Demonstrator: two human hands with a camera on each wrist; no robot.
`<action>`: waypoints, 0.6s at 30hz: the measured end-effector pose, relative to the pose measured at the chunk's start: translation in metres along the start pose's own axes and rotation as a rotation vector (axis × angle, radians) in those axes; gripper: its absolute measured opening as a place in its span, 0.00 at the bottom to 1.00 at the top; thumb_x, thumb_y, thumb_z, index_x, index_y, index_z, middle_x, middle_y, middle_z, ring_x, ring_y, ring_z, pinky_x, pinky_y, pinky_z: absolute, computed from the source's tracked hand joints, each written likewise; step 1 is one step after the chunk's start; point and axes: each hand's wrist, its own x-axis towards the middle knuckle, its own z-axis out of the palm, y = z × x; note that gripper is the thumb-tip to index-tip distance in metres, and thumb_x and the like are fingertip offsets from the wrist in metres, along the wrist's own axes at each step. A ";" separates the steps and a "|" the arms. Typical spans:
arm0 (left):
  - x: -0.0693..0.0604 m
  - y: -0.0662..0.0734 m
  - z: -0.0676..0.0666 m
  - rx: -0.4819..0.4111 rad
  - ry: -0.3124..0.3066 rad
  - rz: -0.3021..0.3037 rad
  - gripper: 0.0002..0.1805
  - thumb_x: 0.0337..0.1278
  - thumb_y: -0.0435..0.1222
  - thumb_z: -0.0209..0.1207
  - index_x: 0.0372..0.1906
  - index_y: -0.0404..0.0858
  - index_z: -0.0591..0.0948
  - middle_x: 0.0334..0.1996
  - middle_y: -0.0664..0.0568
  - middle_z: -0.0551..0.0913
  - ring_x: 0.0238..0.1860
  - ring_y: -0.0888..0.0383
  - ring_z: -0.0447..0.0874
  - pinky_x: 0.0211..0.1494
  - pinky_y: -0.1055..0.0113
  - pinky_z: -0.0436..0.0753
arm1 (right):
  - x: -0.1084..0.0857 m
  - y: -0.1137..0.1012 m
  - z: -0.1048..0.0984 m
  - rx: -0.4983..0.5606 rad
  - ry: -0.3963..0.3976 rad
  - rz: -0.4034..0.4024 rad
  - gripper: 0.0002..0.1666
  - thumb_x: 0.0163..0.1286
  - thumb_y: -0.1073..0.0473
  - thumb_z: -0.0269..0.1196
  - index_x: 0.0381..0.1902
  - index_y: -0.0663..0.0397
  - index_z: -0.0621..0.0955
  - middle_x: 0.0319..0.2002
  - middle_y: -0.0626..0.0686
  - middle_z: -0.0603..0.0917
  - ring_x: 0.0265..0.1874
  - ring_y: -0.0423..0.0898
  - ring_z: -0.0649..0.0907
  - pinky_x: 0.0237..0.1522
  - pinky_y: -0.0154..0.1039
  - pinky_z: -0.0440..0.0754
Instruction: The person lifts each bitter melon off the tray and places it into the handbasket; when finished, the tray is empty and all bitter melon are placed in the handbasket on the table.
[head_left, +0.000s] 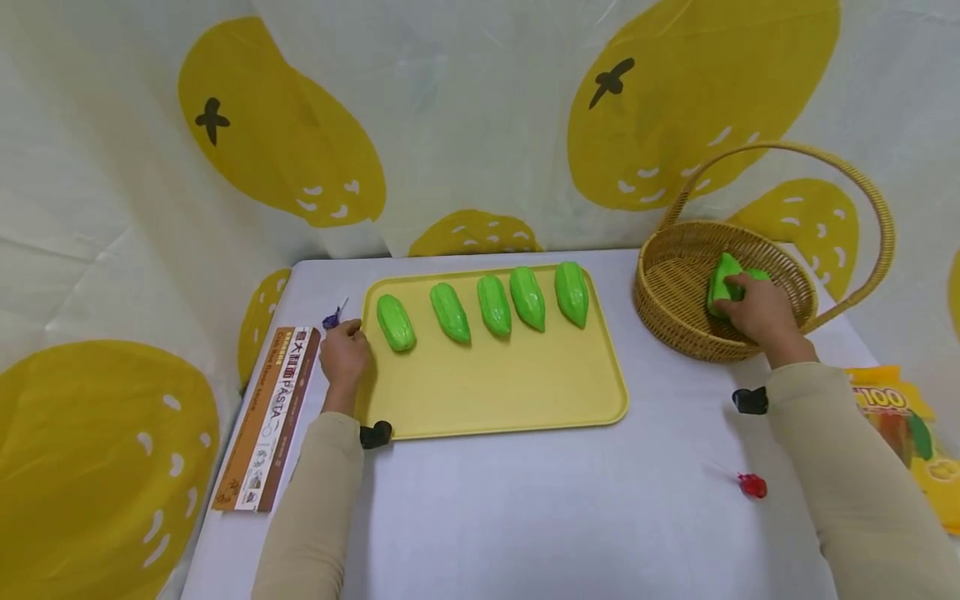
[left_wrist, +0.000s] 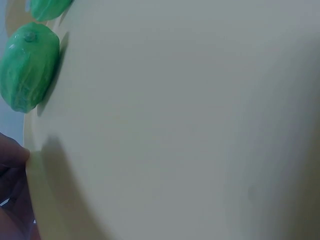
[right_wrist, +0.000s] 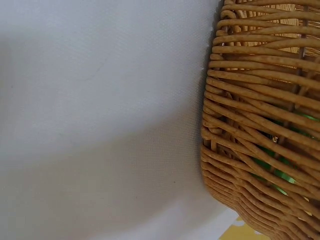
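Just beyond the left fingers (head_left: pixel 351 327), a purple-wrapped lollipop (head_left: pixel 331 320) with its stick pointing away; left of those fingers and slanting back toward the body, a brown-and-white box (head_left: pixel 267 421) printed PASTA. Nearer the body than the right fingers (head_left: pixel 738 281), a red lollipop (head_left: pixel 752 486), and farther right of them a yellow bag (head_left: pixel 932 475) marked 100, partly hidden. Beneath all the fingers, a white tabletop (head_left: pixel 555 508); beyond them, a pale curtain (head_left: pixel 472 125) with big yellow fruit prints (head_left: pixel 285 133).

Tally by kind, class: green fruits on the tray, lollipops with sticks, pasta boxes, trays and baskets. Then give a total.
Green fruits on the tray: 5
Lollipops: 2
Pasta box: 1
Tray: 1
Basket: 1
Total: 10
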 end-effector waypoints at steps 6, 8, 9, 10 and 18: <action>0.000 0.001 -0.001 0.004 0.002 -0.002 0.21 0.74 0.35 0.48 0.64 0.38 0.81 0.60 0.39 0.84 0.60 0.36 0.82 0.60 0.41 0.79 | -0.002 0.000 0.002 0.011 0.009 0.014 0.39 0.76 0.53 0.57 0.74 0.72 0.62 0.66 0.83 0.64 0.60 0.79 0.66 0.59 0.73 0.68; 0.000 0.002 -0.001 0.006 0.000 -0.003 0.21 0.75 0.35 0.48 0.65 0.38 0.81 0.60 0.39 0.84 0.60 0.36 0.82 0.60 0.41 0.79 | -0.002 0.000 0.003 0.012 0.012 0.016 0.38 0.76 0.53 0.57 0.74 0.72 0.62 0.65 0.82 0.65 0.58 0.77 0.67 0.57 0.72 0.69; 0.000 0.002 -0.001 0.006 -0.001 -0.004 0.21 0.75 0.35 0.48 0.65 0.38 0.81 0.60 0.39 0.84 0.60 0.36 0.82 0.60 0.41 0.79 | -0.002 0.000 0.003 0.010 0.014 0.016 0.38 0.76 0.53 0.56 0.74 0.72 0.62 0.64 0.83 0.65 0.58 0.77 0.67 0.56 0.72 0.70; 0.000 0.002 -0.001 0.007 -0.002 -0.005 0.21 0.75 0.35 0.48 0.65 0.38 0.81 0.60 0.39 0.84 0.60 0.36 0.82 0.60 0.41 0.79 | -0.002 0.000 0.003 0.011 0.015 0.015 0.38 0.77 0.53 0.56 0.74 0.72 0.62 0.63 0.82 0.66 0.57 0.76 0.67 0.55 0.71 0.70; -0.002 0.003 -0.001 0.010 -0.002 -0.002 0.21 0.75 0.35 0.48 0.65 0.37 0.81 0.61 0.38 0.84 0.60 0.36 0.82 0.61 0.41 0.79 | -0.004 -0.005 0.000 -0.012 0.092 -0.008 0.37 0.79 0.49 0.50 0.75 0.69 0.63 0.63 0.81 0.70 0.52 0.75 0.71 0.52 0.69 0.69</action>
